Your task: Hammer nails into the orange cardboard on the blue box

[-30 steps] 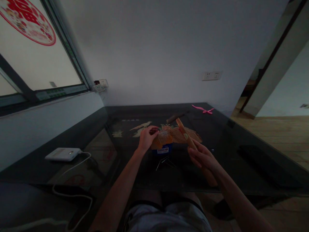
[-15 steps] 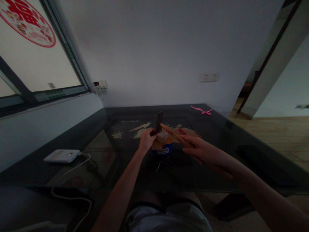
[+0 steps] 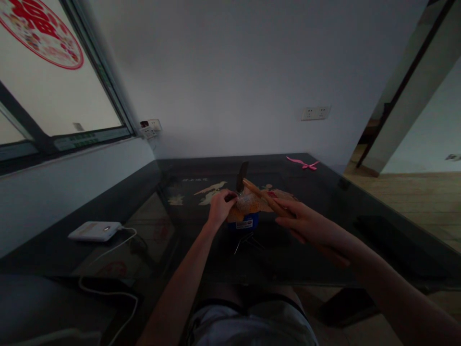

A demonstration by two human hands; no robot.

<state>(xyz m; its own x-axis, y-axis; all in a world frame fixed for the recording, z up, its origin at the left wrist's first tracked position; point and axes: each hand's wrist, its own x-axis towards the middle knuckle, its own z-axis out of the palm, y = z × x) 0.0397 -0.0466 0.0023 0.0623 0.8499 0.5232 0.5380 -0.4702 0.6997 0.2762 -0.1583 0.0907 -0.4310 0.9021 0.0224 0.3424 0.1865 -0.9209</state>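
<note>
My right hand (image 3: 300, 218) is closed round the tan wooden handle of a tool (image 3: 266, 198). At the handle's far end a dark, flat piece (image 3: 242, 176) stands nearly upright; I cannot tell whether it is a hammer head or a blade. My left hand (image 3: 221, 207) pinches at the left edge of an orange and tan wrapper-like material (image 3: 247, 202), just under the dark piece. What its fingertips hold is too small and dim to make out. Beneath the material sits a blue container (image 3: 247, 222) with a white label.
Thin, shiny sticks or wires (image 3: 248, 240) lie before the container on the dark table (image 3: 187, 259). A white power bank (image 3: 95, 231) with a cable is at left. At the back right lies a pink ribbon (image 3: 304, 164); a dark flat object (image 3: 396, 245) is at right.
The tool has shifted slightly right and its dark end has tilted to the right and risen a little. My left hand stays in nearly the same place.
</note>
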